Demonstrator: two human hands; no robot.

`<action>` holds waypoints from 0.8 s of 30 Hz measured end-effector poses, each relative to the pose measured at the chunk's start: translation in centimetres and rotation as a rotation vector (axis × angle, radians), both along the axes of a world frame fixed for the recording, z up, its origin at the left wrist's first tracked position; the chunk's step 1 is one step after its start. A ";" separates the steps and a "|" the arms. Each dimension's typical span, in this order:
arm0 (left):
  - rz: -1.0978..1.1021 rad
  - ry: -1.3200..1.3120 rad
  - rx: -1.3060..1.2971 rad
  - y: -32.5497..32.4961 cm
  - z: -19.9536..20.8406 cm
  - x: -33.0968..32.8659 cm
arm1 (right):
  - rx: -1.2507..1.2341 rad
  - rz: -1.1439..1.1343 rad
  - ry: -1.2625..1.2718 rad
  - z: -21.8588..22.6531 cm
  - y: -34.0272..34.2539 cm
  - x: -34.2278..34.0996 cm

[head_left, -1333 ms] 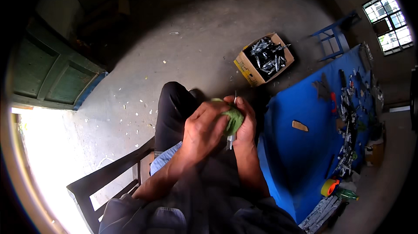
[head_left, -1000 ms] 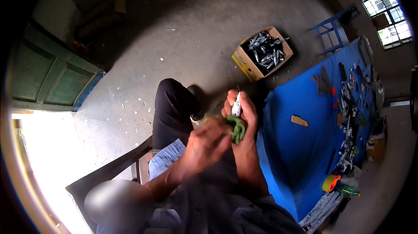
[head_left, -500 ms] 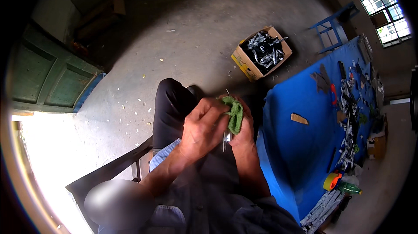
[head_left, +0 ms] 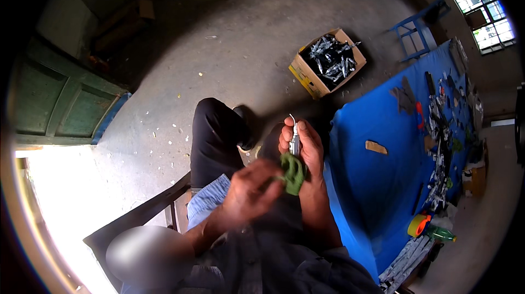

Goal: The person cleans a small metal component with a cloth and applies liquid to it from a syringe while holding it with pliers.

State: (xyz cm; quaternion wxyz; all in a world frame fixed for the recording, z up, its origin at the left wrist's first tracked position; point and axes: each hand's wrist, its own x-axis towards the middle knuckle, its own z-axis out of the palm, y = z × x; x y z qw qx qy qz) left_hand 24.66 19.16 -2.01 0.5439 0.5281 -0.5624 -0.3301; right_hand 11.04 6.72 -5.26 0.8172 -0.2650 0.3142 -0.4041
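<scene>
Over my lap, my right hand (head_left: pixel 309 149) is closed around a slim silvery piece (head_left: pixel 295 145) with a white neck and a thin, bent white tip pointing up and away. A crumpled green cloth (head_left: pixel 293 175) hangs below the piece, against the right palm. My left hand (head_left: pixel 249 193), smeared by motion, grips the cloth's left edge with its fingers bent. The lower end of the silvery piece is hidden by the cloth and fingers.
A cardboard box (head_left: pixel 307 78) full of silvery and black pieces stands on the floor ahead. To the right, a blue-covered table (head_left: pixel 361 195) holds a brown scrap (head_left: pixel 375 147), tape rolls (head_left: pixel 418 226), a green bottle (head_left: pixel 441 234) and many small parts. A blue stool (head_left: pixel 411 40) stands beyond.
The green cloth has slid down toward me, baring the silvery piece's upper part and white tip. My left hand has moved down and nearer; my right fingers now show around the piece.
</scene>
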 end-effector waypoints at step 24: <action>-0.143 -0.048 0.065 -0.9 -1.2 0.3 | 0.082 -0.058 -0.118 0.4 0.3 -0.3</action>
